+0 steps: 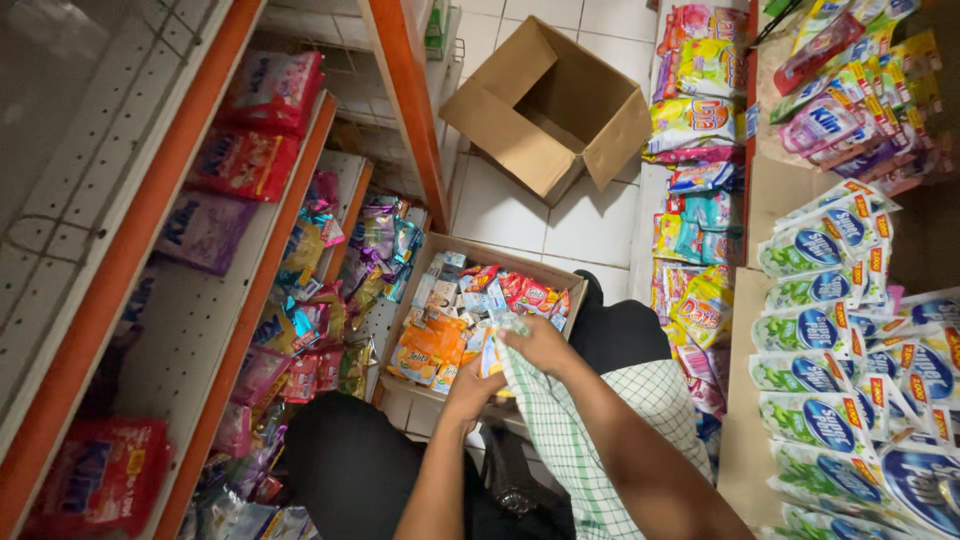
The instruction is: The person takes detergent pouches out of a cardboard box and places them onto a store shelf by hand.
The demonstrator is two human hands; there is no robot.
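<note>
While both grip sachets (492, 345), left hand (470, 392) sits below right hand (540, 345).

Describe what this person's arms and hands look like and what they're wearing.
Both forearms are bare, with no sleeves reaching them and no gloves, rings or watch visible on the left hand or the right hand. A white shirt with a fine green check pattern hangs between the arms, over dark trousers.
</note>
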